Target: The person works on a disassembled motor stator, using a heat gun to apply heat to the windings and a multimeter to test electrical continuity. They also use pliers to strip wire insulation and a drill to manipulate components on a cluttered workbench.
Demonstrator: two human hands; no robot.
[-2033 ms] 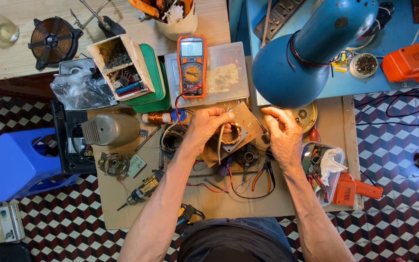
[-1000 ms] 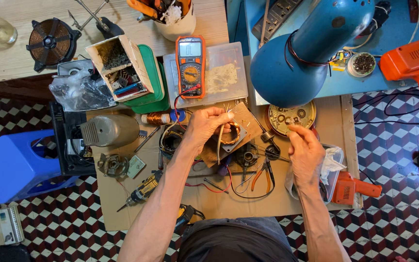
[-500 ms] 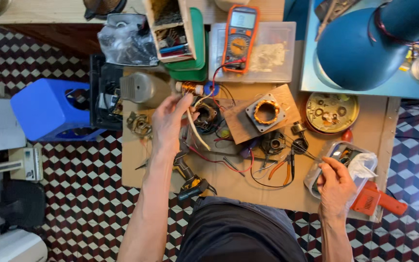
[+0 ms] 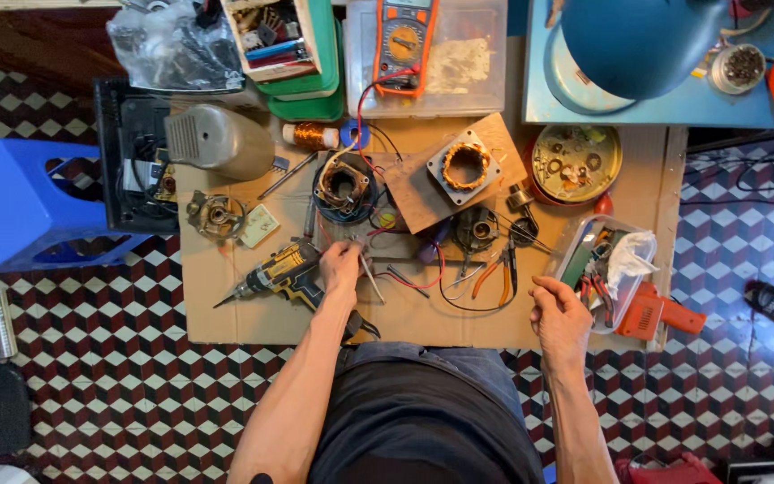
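2 bare hands over a sheet of cardboard (image 4: 253,327) spread on a patterned tile floor. Left hand (image 4: 340,267) down beside a yellow and black cordless drill (image 4: 281,273), fingers curled together around a thin metal tool (image 4: 371,276) whose tip pokes out to the right. Right hand (image 4: 559,314) near the front edge of the cardboard, fingers loosely bent and apart, gripping nothing, just beside a clear plastic tray (image 4: 584,242) of small parts with a white rag in it. Between the hands: orange-handled pliers (image 4: 502,273) and loose red and black wires (image 4: 423,278). Farther back: a coil in a square metal frame (image 4: 346,184), a copper winding on a wooden block (image 4: 466,167), an orange meter (image 4: 402,40) on a clear box, a grey motor cover (image 4: 217,139), a round tin of bits (image 4: 577,161). Blue plastic stool (image 4: 20,206) at far left, blue lamp shade (image 4: 642,40) at top right, orange glue gun (image 4: 660,314) past the tray.
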